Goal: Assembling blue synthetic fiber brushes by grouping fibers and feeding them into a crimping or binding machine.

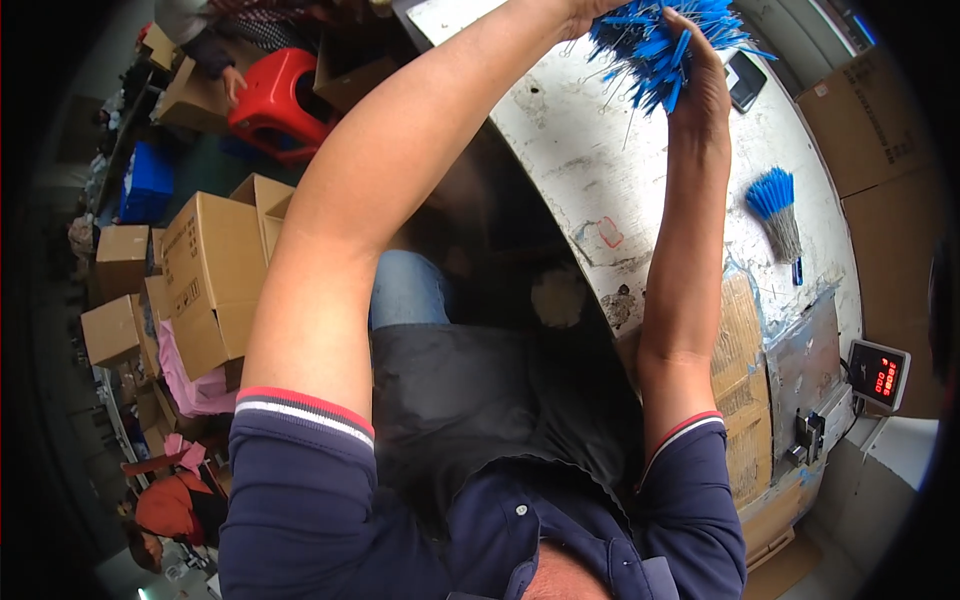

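Observation:
A big loose heap of thin wire pieces with blue ends (668, 50) sits at the top of the picture, above the white worktable. My right hand (703, 88) cups the near right side of it, with a finger lying over the blue ends. At the upper edge my left hand (585, 16) reaches against the heap's left side; its fingers are mostly cut off by the picture's edge. A smaller bundle of the same wires (778, 212) lies on the table right of my right forearm, with blue ends at its far end and grey wires toward me.
The scuffed white table (615, 200) bears a dark flat device (745, 80) and a small metal fixture (808, 436). A red digital display (879, 375) stands at its right edge. To the left are cardboard boxes (215, 270), a red stool (275, 100) with a person's hand on it, and another person (175, 508).

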{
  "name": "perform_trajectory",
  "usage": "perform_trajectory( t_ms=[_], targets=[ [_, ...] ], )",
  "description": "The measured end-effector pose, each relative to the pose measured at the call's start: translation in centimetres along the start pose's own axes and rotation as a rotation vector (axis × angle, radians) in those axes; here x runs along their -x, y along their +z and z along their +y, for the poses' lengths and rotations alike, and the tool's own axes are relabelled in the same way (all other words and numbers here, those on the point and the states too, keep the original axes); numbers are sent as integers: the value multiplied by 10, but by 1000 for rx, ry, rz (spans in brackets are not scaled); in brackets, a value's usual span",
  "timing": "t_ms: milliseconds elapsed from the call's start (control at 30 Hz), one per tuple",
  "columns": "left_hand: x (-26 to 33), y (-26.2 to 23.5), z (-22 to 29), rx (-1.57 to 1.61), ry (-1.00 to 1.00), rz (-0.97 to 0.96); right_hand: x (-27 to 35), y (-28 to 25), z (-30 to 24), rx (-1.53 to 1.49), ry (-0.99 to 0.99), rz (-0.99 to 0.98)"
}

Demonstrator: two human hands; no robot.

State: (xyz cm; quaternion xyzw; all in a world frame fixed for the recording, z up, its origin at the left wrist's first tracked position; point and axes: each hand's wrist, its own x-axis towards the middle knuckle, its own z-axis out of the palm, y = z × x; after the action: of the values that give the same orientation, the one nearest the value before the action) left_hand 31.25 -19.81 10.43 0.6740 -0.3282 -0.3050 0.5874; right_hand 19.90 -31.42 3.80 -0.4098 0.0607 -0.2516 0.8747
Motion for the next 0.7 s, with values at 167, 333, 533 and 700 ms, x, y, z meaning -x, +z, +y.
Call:
perform_trajectory(
  t_ms=[167, 333, 533, 700],
  targets=[
    [-2, -4, -27, 249, 94, 2, 22, 27, 5, 62, -48, 97],
    [7, 4, -12, 327, 19, -66, 20, 17, 2, 48, 46, 110],
    [-1, 12, -58, 319, -8, 85, 20, -5, 18, 63, 135, 112],
    [1, 1, -70, 301, -91, 69, 8, -14, 38, -14, 233, 91]
  ],
)
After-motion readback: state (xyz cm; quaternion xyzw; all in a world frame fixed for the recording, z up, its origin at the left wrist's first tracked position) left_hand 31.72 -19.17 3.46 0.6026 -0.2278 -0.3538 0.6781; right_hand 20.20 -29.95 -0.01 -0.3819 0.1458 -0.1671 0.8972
